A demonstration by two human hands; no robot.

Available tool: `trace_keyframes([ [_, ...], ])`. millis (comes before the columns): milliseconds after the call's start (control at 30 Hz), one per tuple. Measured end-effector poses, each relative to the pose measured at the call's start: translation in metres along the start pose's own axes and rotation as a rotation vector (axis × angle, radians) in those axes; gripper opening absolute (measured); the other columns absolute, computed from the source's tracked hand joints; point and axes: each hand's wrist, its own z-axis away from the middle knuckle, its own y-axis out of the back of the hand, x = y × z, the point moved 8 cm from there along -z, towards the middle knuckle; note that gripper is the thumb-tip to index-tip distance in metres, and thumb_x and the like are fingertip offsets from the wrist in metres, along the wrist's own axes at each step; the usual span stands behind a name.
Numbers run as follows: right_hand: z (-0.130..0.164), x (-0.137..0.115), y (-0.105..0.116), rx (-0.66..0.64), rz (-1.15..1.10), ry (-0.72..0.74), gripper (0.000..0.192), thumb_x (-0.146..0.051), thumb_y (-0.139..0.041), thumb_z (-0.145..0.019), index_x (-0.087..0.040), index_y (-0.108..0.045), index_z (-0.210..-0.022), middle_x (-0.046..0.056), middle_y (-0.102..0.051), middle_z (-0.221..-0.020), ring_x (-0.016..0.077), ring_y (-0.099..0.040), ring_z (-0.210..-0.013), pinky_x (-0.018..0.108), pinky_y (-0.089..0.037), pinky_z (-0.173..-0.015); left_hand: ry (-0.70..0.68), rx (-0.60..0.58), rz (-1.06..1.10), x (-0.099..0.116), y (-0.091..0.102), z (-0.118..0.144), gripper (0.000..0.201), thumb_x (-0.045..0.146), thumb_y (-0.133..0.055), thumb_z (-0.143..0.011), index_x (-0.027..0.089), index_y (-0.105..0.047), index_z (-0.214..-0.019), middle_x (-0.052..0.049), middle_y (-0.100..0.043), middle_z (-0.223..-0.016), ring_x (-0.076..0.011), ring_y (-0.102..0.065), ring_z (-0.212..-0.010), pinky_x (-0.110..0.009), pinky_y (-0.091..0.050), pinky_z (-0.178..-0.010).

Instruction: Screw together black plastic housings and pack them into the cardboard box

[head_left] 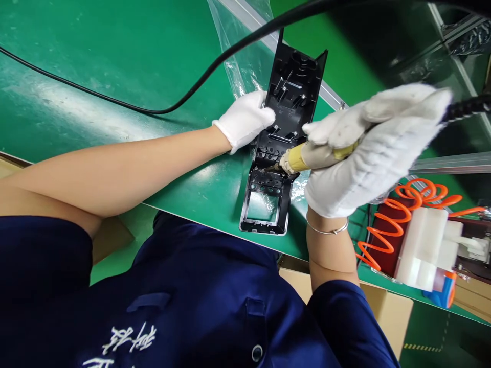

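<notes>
A long black plastic housing [289, 115] lies open side up at the front of the green table, with a rectangular window at its near end. My left hand [247, 118], in a white glove, grips the housing's left edge with fingers closed. In my gloved right hand [368, 143] is a yellow and grey electric screwdriver [307, 156], held at a slant. Its dark bit reaches down into the housing just above the window; whether a screw sits under the tip I cannot make out.
A black cable [207, 71] arcs over the green table [115, 46]. Clear plastic film [249, 66] lies behind the housing. To the right stand a coiled orange air hose [383, 220] and a white block fixture [424, 245]. A metal rail [452, 163] runs nearby. Cardboard boxes [389, 312] sit below the edge.
</notes>
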Motion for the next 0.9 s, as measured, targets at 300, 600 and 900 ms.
trace_keyframes([
  [300, -0.001, 0.01, -0.01, 0.054, -0.272, 0.017, 0.015, -0.041, -0.049, -0.103, -0.026, -0.048, -0.099, -0.006, -0.05, -0.081, 0.005, -0.059, -0.054, 0.018, -0.051, -0.053, -0.014, -0.023, -0.039, 0.003, -0.003, 0.002, 0.023, 0.001, -0.045, -0.085, 0.01, -0.064, -0.095, -0.003, -0.065, -0.086, -0.0141, -0.057, -0.079, -0.028, -0.046, -0.085],
  [600, -0.001, 0.012, -0.011, 0.048, -0.256, 0.055, 0.023, -0.046, -0.045, -0.107, -0.024, -0.045, -0.098, -0.004, -0.05, -0.079, 0.007, -0.054, -0.056, 0.022, -0.053, -0.058, -0.02, -0.035, -0.033, 0.005, -0.004, 0.001, 0.026, -0.003, -0.048, -0.087, 0.006, -0.067, -0.103, -0.003, -0.069, -0.09, -0.0142, -0.061, -0.083, -0.025, -0.046, -0.084],
  [900, 0.002, 0.014, -0.013, 0.0, -0.302, 0.003, 0.027, -0.049, -0.058, -0.102, -0.025, -0.048, -0.095, -0.004, -0.053, -0.081, 0.0085, -0.057, -0.057, 0.02, -0.049, -0.047, 0.011, -0.022, -0.116, 0.002, -0.003, -0.001, 0.023, -0.002, -0.048, -0.088, 0.007, -0.066, -0.101, 0.002, -0.063, -0.082, -0.0152, -0.063, -0.084, -0.031, -0.049, -0.094],
])
